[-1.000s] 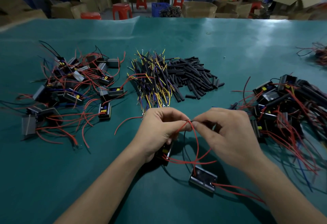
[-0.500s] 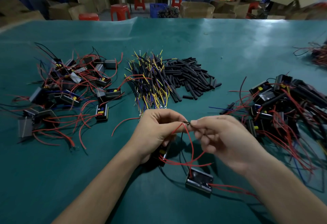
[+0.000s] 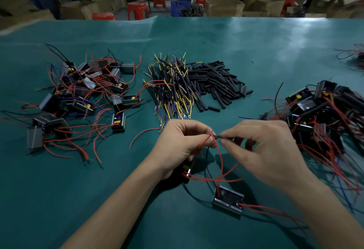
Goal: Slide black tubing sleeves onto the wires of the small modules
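Note:
My left hand pinches the red wires of a small module that sits half hidden under its palm. My right hand pinches a thin black sleeve whose tip meets the wire ends at my left fingertips. The two hands almost touch above the green table mat. A second module, metal-framed with red leads, lies on the mat just below my hands. A pile of loose black tubing sleeves lies further back in the middle.
A heap of modules with red wires lies at the left, another heap at the right. A bundle of yellow and purple wires lies beside the sleeves. Red stools and cardboard boxes stand beyond the table's far edge.
My right hand has drawn slightly away to the right, showing the thin black sleeve between the fingertips. The left hand holds still. The view has shifted a little.

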Demonstrator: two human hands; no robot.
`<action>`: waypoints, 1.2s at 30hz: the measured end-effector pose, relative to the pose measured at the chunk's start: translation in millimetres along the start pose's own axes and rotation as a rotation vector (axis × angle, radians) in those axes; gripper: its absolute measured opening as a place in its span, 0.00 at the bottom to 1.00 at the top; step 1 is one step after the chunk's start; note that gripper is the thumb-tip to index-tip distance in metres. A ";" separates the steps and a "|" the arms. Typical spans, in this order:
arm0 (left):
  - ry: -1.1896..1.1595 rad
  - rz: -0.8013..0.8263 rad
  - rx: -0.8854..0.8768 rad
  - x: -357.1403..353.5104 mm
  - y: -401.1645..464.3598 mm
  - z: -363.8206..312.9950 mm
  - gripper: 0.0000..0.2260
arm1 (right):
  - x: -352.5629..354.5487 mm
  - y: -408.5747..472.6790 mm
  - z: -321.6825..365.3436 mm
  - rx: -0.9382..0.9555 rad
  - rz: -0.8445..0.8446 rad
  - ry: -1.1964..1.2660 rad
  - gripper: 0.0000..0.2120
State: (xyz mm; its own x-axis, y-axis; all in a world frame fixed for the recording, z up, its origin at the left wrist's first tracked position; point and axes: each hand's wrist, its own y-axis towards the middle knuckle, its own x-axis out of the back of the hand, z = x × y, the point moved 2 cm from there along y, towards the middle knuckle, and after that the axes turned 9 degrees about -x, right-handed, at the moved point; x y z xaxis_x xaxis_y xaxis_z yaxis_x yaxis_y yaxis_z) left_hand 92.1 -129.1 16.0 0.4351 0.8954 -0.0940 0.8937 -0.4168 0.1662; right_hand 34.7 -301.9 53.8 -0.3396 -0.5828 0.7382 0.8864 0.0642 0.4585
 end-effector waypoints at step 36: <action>-0.033 0.013 -0.033 0.7 -2.7 0.2 0.07 | -15.8 3.8 -8.4 -0.961 0.386 0.952 0.07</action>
State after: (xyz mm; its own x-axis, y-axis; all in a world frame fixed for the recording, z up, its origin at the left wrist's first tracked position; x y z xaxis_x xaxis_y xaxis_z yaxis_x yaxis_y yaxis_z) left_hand 90.0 -127.4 15.2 0.4502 0.8842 -0.1243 0.8842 -0.4221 0.2002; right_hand 46.1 -299.2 39.7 -0.0318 -0.9981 -0.0524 0.8711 -0.0019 -0.4911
